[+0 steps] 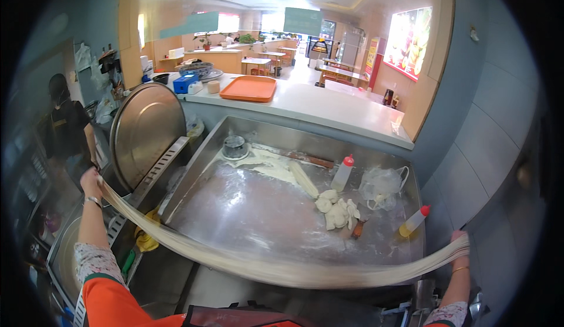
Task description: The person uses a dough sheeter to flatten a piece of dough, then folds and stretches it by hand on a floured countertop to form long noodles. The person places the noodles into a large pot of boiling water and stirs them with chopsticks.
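Observation:
A long bundle of stretched noodle dough (pixel 273 267) sags between my two widely spread arms, its middle blurred by motion. At the far left my left hand (pixel 91 183) grips one end. My right hand (pixel 459 238) holds the other end at the far right, with strands looped over it. Beyond the bundle lies the floured steel worktop (pixel 246 212). On it are several dough lumps (pixel 337 212), and a thick dough strip (pixel 304 179) rests behind them on spread flour (pixel 269 168).
Two red-capped squeeze bottles (pixel 342 173) (pixel 415 221), a clear plastic bag (pixel 382 186), a metal container (pixel 235 147) and a wooden rolling pin (pixel 310 159) occupy the worktop. Orange trays (pixel 248 88) sit on the counter (pixel 326 107). A large round lid (pixel 150 135) leans left, near a person (pixel 68 120).

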A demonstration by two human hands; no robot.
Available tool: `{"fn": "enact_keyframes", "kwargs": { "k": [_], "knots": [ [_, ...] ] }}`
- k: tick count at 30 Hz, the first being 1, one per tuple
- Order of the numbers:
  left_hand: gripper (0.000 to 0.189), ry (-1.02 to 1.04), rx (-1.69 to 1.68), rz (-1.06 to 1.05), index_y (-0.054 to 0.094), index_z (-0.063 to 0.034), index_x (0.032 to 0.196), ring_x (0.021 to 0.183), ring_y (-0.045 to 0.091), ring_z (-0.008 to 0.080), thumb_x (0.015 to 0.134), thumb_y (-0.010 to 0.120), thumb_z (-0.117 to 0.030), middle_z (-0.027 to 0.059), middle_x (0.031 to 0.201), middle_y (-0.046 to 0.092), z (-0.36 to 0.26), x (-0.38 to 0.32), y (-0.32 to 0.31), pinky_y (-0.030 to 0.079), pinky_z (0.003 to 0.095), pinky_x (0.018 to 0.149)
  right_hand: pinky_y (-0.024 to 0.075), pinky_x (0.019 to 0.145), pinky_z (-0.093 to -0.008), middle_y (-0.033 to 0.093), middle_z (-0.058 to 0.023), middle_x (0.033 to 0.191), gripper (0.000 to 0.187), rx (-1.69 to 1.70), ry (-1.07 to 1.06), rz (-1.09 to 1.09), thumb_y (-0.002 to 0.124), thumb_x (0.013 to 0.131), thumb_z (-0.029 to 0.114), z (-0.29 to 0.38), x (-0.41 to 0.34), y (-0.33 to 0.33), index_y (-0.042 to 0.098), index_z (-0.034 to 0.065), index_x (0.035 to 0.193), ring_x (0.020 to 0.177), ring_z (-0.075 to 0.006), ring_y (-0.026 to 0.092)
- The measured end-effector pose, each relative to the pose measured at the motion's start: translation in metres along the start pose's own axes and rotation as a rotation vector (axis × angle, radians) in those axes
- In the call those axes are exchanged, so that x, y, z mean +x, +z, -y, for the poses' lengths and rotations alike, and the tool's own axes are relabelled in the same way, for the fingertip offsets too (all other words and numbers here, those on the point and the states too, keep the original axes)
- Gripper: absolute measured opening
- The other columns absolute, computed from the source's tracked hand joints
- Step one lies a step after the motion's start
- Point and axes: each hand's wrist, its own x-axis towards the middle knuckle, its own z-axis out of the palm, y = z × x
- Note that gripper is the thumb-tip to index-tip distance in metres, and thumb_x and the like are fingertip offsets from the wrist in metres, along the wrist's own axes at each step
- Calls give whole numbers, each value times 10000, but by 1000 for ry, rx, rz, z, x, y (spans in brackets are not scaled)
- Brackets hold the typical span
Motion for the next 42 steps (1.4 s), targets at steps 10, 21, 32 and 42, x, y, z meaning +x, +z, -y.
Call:
{"fn": "enact_keyframes", "kwargs": {
  "k": [10,21,32,42],
  "knots": [
    [231,192,-47,135,571,7,1045,524,499,129,839,470,-25,28,684,531,-136,27,-116,437,259,457,457,822,-383,600,-219,992,241,-180,-304,-509,441,854,132,41,-90,-100,604,-9,962,953,-315,580],
    [229,-244,25,747,577,13,904,509,549,128,707,463,47,50,673,561,-130,-172,-157,467,243,441,334,1000,-477,425,-217,1261,1105,15,-773,75,828,421,422,259,-344,-215,334,-35,1297,1191,-359,414],
    [195,-562,-106,978,576,10,865,593,554,120,735,452,84,54,699,577,-30,-326,-183,459,236,554,361,1005,-425,406,-171,1337,796,2271,-1123,633,640,798,201,490,-602,-218,174,43,1424,1204,-284,430],
    [127,-226,181,1394,577,-16,783,651,580,104,712,501,56,32,721,590,-78,-368,-179,476,237,592,275,1062,-434,358,-139,1390,645,2469,-705,2026,426,906,383,510,-657,-221,168,148,1448,1277,-295,361]
  ]
}}
